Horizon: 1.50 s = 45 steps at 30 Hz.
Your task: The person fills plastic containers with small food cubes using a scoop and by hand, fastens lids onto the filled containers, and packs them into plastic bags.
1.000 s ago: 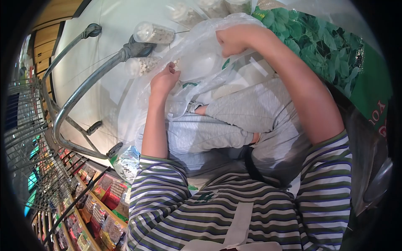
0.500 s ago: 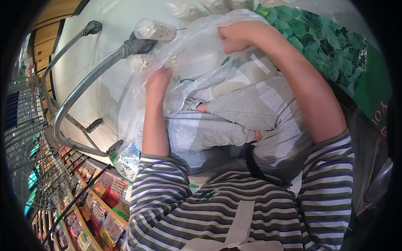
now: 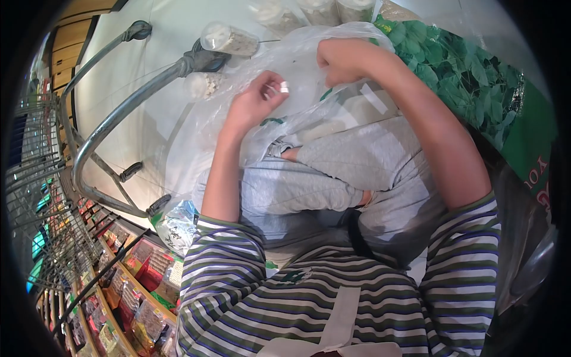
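My left hand [image 3: 256, 102] is over the mouth of a large clear plastic bag [image 3: 220, 119]. Its fingers are curled, with a small white piece [image 3: 284, 87] at the tips; what kind of piece it is I cannot make out. On the bag's far right side, my right hand [image 3: 350, 60] is closed, pinching the film, and its fingertips are partly hidden. Two clear tubs of pale chunks, one tub [image 3: 231, 39] tilted on its side and another tub [image 3: 205, 85] nearer, stand just beyond the bag.
More tubs [image 3: 273, 16] line the far side. A metal cart frame [image 3: 119, 119] with castors lies at left, above shelves of packaged goods [image 3: 137, 297]. A green leaf-printed panel [image 3: 458, 71] borders the right. My crossed legs [image 3: 309, 178] are below the bag.
My left hand has risen and moved right from the bag's near left side, and its fingers now show a small white piece. My right hand has barely shifted.
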Available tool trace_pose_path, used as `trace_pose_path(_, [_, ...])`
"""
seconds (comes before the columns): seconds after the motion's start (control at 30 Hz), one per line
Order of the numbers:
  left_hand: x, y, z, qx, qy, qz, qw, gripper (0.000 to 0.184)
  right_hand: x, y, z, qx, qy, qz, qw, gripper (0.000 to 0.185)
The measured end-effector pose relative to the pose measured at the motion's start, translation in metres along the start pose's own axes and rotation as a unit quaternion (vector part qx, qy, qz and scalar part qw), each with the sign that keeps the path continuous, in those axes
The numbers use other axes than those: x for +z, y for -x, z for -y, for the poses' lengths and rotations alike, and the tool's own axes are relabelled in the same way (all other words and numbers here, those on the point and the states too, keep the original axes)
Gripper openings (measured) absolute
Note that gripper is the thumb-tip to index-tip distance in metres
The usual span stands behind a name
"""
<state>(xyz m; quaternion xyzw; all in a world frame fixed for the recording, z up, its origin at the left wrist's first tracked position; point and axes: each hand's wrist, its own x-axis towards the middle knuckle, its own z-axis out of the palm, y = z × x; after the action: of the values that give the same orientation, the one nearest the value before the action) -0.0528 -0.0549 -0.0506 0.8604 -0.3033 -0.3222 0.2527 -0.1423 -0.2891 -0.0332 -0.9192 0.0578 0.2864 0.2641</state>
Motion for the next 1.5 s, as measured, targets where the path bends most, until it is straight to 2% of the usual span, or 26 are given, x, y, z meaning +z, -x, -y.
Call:
trace_pose_path(0.03, [0.003,0.0,-0.004,-0.001,0.001,-0.003,1.0,0.035,0.001,-0.001,-0.002,-0.022,-0.021,0.0,1.0,0.046])
trace_pose_path(0.1, [0.005,-0.001,-0.011,0.122,-0.038,-0.024,0.992,0.036,0.004,-0.004,-0.005,-0.043,-0.039,-0.001,0.998,0.045])
trace_pose_path(0.17, [0.0,0.003,-0.016,0.099,-0.042,-0.044,0.993,0.036,0.005,-0.007,-0.01,-0.041,-0.076,0.001,0.996,0.044])
trace_pose_path(0.23, [-0.011,0.004,-0.001,0.006,-0.083,-0.098,0.992,0.034,0.007,-0.013,-0.018,-0.046,-0.085,0.01,0.995,0.042])
trace_pose_path(0.3, [-0.019,0.003,0.014,-0.002,-0.092,-0.104,0.99,0.031,0.009,-0.016,-0.021,-0.053,-0.096,0.021,0.994,0.041])
trace_pose_path(0.37, [-0.023,0.007,0.014,-0.027,-0.153,-0.034,0.987,0.026,0.011,-0.019,-0.02,-0.045,-0.058,0.007,0.997,0.041])
trace_pose_path(0.4, [-0.025,0.005,0.021,-0.036,-0.116,0.029,0.992,0.027,0.01,-0.018,-0.019,-0.047,-0.057,0.009,0.997,0.041])
trace_pose_path(0.43, [-0.025,0.002,0.025,-0.039,-0.115,0.028,0.992,0.027,0.009,-0.016,-0.018,-0.027,-0.047,-0.003,0.999,0.042])
trace_pose_path(0.5, [-0.024,-0.003,0.032,-0.01,-0.127,0.116,0.985,0.022,0.006,-0.013,-0.017,-0.007,-0.038,-0.015,0.999,0.043])
trace_pose_path(0.63, [-0.022,-0.004,0.037,-0.078,-0.2,0.178,0.96,0.022,-0.003,-0.013,-0.017,0.047,-0.005,-0.045,0.998,0.044])
trace_pose_path(0.7, [-0.019,0.002,0.047,-0.069,-0.313,0.133,0.938,0.029,-0.006,-0.014,-0.017,0.051,0.032,-0.058,0.997,0.043])
trace_pose_path(0.73, [-0.018,0.003,0.051,-0.075,-0.312,0.131,0.938,0.029,-0.008,-0.012,-0.018,0.051,0.02,-0.048,0.997,0.043])
trace_pose_path(0.8, [-0.018,-0.004,0.056,-0.151,-0.339,0.083,0.925,0.05,-0.007,-0.013,-0.022,0.048,0.005,-0.039,0.998,0.043])
trace_pose_path(0.83, [-0.016,-0.007,0.056,-0.152,-0.34,0.082,0.924,0.05,-0.005,-0.015,-0.025,0.044,-0.003,-0.032,0.999,0.043])
trace_pose_path(0.9, [-0.01,-0.015,0.055,-0.179,-0.289,-0.005,0.94,0.051,-0.003,-0.017,-0.026,0.043,-0.011,-0.025,0.999,0.043])
trace_pose_path(1.0, [-0.001,-0.028,0.069,-0.178,-0.283,0.007,0.942,0.047,-0.001,-0.019,-0.026,0.057,0.024,-0.017,0.998,0.043])
trace_pose_path(1.07, [0.006,-0.034,0.081,-0.181,-0.293,0.009,0.939,0.045,0.009,-0.022,-0.032,-0.004,-0.033,-0.101,0.994,0.026])
trace_pose_path(1.33, [0.009,-0.031,0.072,-0.149,-0.299,-0.018,0.943,0.035,-0.003,-0.006,-0.017,0.005,-0.028,-0.085,0.996,0.03])
trace_pose_path(1.5, [0.011,-0.028,0.058,-0.192,-0.307,0.002,0.932,0.027,-0.009,0.001,-0.012,0.012,-0.031,-0.076,0.997,0.031])
